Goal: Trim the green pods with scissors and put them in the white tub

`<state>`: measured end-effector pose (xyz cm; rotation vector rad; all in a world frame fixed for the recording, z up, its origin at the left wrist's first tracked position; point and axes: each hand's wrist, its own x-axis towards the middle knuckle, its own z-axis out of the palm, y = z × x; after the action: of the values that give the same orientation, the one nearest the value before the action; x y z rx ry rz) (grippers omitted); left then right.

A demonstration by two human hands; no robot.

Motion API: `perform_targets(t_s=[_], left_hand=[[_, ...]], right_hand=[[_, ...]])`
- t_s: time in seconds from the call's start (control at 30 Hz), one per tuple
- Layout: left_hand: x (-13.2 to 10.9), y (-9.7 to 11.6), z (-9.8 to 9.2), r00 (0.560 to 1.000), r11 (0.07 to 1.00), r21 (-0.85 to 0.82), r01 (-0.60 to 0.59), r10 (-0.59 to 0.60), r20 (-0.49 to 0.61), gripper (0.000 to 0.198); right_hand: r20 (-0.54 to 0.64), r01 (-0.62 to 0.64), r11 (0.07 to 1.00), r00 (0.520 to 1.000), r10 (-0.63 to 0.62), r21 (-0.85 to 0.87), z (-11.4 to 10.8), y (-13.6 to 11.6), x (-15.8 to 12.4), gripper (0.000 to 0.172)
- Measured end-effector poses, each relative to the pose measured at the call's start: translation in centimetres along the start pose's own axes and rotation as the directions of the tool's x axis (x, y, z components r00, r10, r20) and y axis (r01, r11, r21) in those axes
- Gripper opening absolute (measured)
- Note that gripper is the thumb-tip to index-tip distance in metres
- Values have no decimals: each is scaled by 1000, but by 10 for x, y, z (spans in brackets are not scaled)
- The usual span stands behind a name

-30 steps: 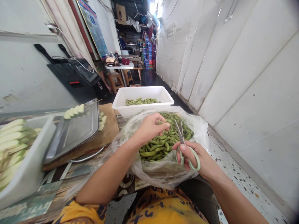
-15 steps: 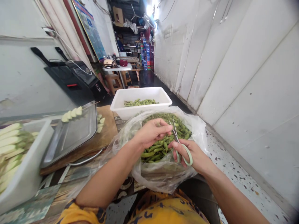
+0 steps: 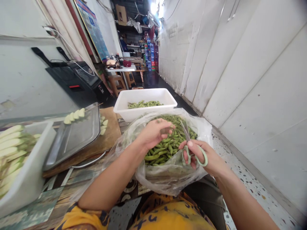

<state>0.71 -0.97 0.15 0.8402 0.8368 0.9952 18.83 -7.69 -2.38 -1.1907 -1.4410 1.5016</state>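
Edamame pods [image 3: 163, 151] lie in the plastic bag [image 3: 165, 183]. Above its right side, the right hand [image 3: 211, 158] keeps its grip around scissors [image 3: 186, 134], blades apart; above its middle, the left hand [image 3: 155, 131] curls, whether on a pod I cannot tell.

A bag [image 3: 163, 180] of pods [image 3: 157, 156] before me — my left hand [image 3: 153, 132] above them, scissors [image 3: 186, 134] in my right hand [image 3: 203, 153]; behind it, a tub [image 3: 128, 114] with more pods; left of the bag, a tray [image 3: 81, 135] on a board [image 3: 111, 126] — farther left, a bin [image 3: 31, 172]
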Motion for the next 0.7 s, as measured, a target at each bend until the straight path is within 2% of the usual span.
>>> perform_targets(t_s=[0.1, 0.13, 0.2, 0.27, 0.33, 0.4, 0.5, 0.53, 0.6, 0.7], left_hand=[[7, 1, -6, 989, 997, -22, -78, 75, -131, 16], [9, 1, -10, 981, 993, 47, -112, 118, -157, 16], [14, 0, -22, 958, 925, 331, -188, 247, -145, 16], [17, 1, -34, 935, 705, 667, -241, 353, -35, 18], [18, 4, -43, 935, 428, 868, -249, 341, 100, 20], [22, 7, -46, 948, 227, 946, -231, 271, 166, 21], [39, 9, -43, 965, 22, 987, -162, 215, 154, 20], [47, 7, -42, 969, -28, 991, -134, 206, 137, 18], [64, 1, -41, 974, -69, 994, -87, 204, 99, 15], [82, -9, -44, 973, -47, 996, -76, 216, 84, 12]], right_hand=[[-28, 20, 999, 999, -19, 40, -6, 1, -5, 46], [-35, 21, 999, 999, -19, 48, -7, 1, -6, 46], [-27, 16, 998, 1000, -15, 54, -8, 4, -8, 46], [-1, 2, 999, 1000, -2, 47, -9, 7, -9, 45], [14, -8, 999, 1000, 8, 35, -9, 8, -9, 44], [8, -10, 999, 1000, 10, 32, -8, 7, -7, 44], [15, -2, 999, 1000, 1, 41, -6, 6, -5, 47], [26, 2, 999, 1000, -3, 40, -5, 6, -4, 47], [52, 3, 999, 999, -5, 36, -3, 6, -4, 48], [83, -2, 999, 997, -1, 43, -3, 10, -3, 48]])
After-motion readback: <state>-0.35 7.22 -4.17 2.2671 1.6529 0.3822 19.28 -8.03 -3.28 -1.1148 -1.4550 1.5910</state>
